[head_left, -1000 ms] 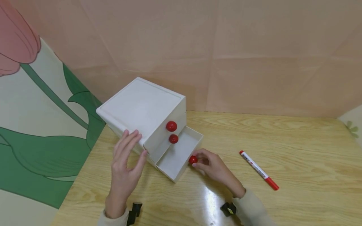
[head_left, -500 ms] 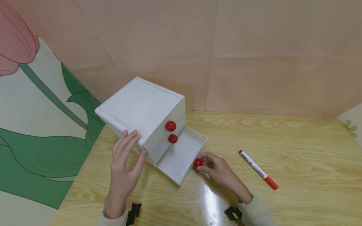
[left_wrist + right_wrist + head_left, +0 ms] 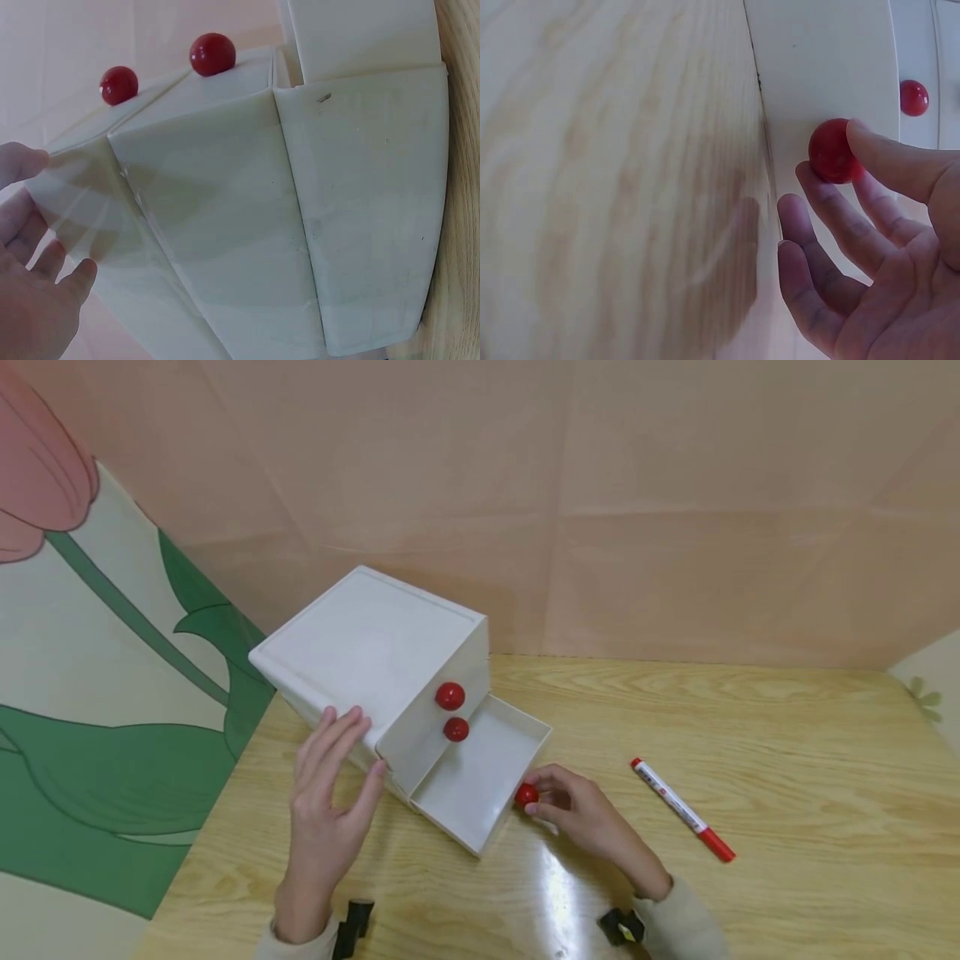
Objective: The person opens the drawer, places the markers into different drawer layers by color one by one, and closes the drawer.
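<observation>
A white drawer unit (image 3: 375, 647) stands on the table, its bottom drawer (image 3: 480, 777) pulled out with nothing inside. My right hand (image 3: 573, 806) pinches that drawer's round red knob (image 3: 831, 151) between thumb and fingers. The two upper drawers are closed, and each bears a red knob, the top one (image 3: 450, 696) and the middle one (image 3: 456, 729). My left hand (image 3: 326, 814) rests its fingers on the unit's near side edge by the top, fingers spread and fairly straight. In the left wrist view, the fingertips (image 3: 84, 274) lie against the unit's side wall.
A red-capped white marker (image 3: 682, 808) lies on the wooden table (image 3: 810, 760) to the right of my right hand. Behind the unit rises a pinkish backdrop (image 3: 675, 568). A flower-patterned panel (image 3: 120, 793) borders the table's left side.
The bottom drawer has come further out, toward the lower right, with my right hand on its knob. Over the last half second it has barely moved. My left hand stays in place.
</observation>
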`<action>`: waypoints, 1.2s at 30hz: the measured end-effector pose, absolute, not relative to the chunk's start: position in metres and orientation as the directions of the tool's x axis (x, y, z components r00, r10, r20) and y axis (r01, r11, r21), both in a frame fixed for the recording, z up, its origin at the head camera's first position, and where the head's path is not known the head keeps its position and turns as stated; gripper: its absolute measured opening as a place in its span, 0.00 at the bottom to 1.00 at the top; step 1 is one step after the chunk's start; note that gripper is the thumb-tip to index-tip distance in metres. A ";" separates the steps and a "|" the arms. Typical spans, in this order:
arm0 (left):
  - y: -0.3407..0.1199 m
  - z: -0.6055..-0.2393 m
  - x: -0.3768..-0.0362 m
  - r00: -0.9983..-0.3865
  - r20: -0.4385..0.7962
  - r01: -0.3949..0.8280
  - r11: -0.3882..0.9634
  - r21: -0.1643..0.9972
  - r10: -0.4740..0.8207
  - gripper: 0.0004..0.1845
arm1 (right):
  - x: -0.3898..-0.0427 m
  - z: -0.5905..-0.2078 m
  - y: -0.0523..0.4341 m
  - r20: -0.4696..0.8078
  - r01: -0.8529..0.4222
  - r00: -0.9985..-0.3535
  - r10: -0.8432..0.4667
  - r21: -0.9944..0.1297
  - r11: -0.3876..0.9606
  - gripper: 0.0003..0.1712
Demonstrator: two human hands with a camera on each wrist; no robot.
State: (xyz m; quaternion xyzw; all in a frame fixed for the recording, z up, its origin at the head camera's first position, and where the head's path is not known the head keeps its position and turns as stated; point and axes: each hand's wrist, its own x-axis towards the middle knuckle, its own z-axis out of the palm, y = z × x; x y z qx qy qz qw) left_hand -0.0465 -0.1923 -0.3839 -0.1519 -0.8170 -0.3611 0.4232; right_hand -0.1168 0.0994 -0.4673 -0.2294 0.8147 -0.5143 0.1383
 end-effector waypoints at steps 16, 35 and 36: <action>-0.193 -0.384 -0.046 -0.608 0.792 0.540 0.703 0.463 -0.054 0.24 | -0.120 -0.464 0.109 -0.036 -0.203 -0.835 -0.548 -0.907 0.369 0.17; -0.191 -0.384 -0.047 -0.619 0.783 0.525 0.707 0.473 -0.063 0.26 | -0.121 -0.454 0.121 -0.031 -0.213 -0.855 -0.518 -0.890 0.404 0.20; -0.192 -0.384 -0.047 -0.619 0.783 0.525 0.708 0.473 -0.063 0.26 | -0.120 -0.454 0.122 -0.025 -0.219 -0.853 -0.521 -0.889 0.402 0.20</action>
